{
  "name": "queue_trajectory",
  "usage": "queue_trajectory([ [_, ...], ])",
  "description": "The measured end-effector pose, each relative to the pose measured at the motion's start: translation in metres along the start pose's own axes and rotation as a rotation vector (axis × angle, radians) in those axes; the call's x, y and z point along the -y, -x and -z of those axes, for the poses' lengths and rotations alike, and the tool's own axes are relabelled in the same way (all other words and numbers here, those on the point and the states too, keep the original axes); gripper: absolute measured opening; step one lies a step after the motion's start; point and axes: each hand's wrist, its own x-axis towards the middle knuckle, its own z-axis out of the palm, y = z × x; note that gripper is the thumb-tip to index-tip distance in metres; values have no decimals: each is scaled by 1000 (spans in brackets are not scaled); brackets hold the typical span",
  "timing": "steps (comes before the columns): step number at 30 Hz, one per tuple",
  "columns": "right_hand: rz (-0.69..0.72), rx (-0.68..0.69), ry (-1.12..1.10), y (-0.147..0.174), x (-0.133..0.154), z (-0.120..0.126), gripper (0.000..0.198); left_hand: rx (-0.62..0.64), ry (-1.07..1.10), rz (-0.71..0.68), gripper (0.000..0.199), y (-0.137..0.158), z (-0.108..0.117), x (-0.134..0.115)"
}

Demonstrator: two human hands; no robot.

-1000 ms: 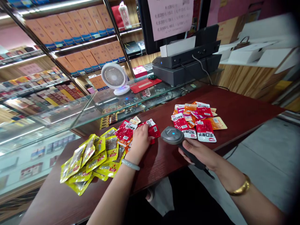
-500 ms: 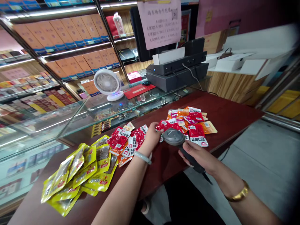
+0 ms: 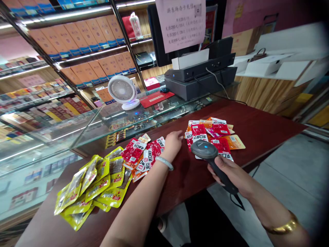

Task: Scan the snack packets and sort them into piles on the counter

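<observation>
So the handheld scanner (image 3: 207,151) is in the right hand (image 3: 230,173), fingers and thumb wrapped snugly round the handle, and its head hangs in front of the near edge of the right-hand pile of packets (image 3: 221,128), blue light showing on top. The left hand (image 3: 173,142) is loose, fingers stretched out just beside that same pile, no packet showing in it, though I can't see under the palm. My two cents on doing this well: keep that wrist relaxed, get one pack's white barcode patch flat and facing the window, smooth out any shiny creases since glare probably messes with reads, and don't let neighbouring codes sneak in. I'd also keep the two heaps well apart, so the red packets (image 3: 134,151) on the left, lying against the yellow packets (image 3: 100,180), don't get mixed in. As for writing, the red ones seem to say 爽口魔芋, some sideways or upside down; the little logo's too small for me, and I can't make out the yellow ones. Further back, above the till (image 3: 200,82), the pink sign (image 3: 182,25) looks like 游乐场办卡充值, with 充值200元/15次, 300元/28次, 500元/60次 and a QR code; the bracketed bits are too blurry.
</observation>
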Motion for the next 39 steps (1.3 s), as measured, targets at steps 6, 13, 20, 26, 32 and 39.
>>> queue_trajectory([
  [6,0,21,14,-2,-6,-2,47,85,-744,127,35,-2,66,48],
  [13,18,73,35,-1,-5,-7,45,169,-726,192,46,-8,85,59],
  [20,36,107,67,-1,1,-19,48,-148,-86,184,35,-16,78,47],
  [26,62,145,81,-5,8,-34,49,-119,452,123,31,-15,49,20],
  [32,53,138,90,-5,9,-35,52,-78,501,70,26,-9,28,0],
  [39,72,97,95,-1,7,-21,53,-13,801,237,24,-15,6,-20],
])
